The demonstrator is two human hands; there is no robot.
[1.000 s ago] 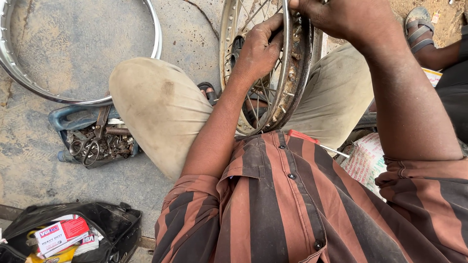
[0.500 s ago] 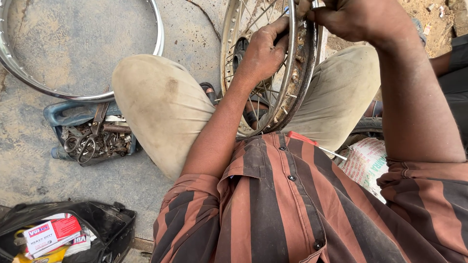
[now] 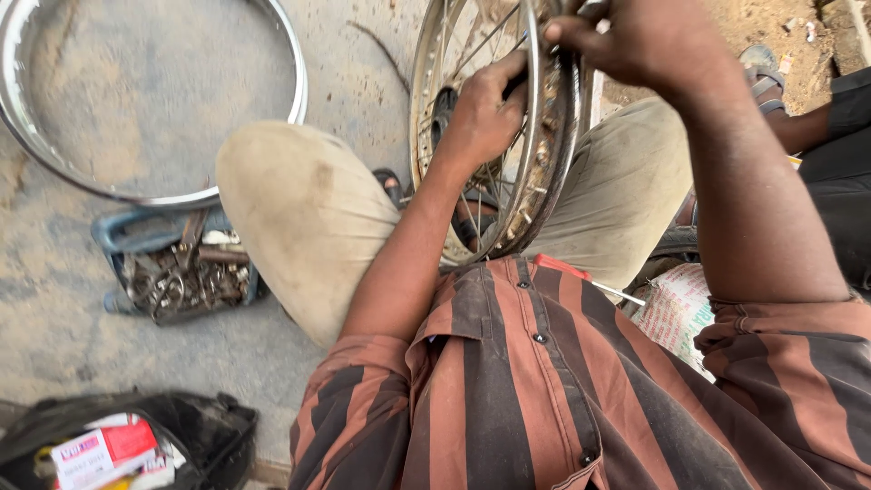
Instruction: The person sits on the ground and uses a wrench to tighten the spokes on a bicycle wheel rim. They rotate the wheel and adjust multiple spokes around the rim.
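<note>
**Spoked wheel held upright between the knees, both hands at the rim**

The rusty spoked metal wheel rim (image 3: 544, 181) stands on edge between the seated person's 2 knees, which appear to brace it so that both hands are free to work on it. Its lower arc sits close to the lap, against the brown-and-black striped shirt (image 3: 544, 390).

The left hand (image 3: 485, 113) reaches through from the spoke side, fingers curled and closed around the rim's inner edge; this grip looks meant to steady the wheel. The right hand (image 3: 649, 41) sits at the top of the rim on the outer side, fingers pinched together against the rim. Whether it holds a small part or tool there cannot be told, since the fingertips are at the frame's edge. The wheel thus lies between the 2 hands, touching both.

A red-handled screwdriver (image 3: 581, 277) lies at the lap just below the wheel, near the right thigh. On the concrete ground (image 3: 54, 299), left of the left knee, a blue tray of loose metal parts (image 3: 177, 268) stands, and beyond it a bare shiny chrome rim (image 3: 254, 172) lies flat. A black bag with a red-and-white carton (image 3: 118, 449) lies at the lower left, well apart.
</note>
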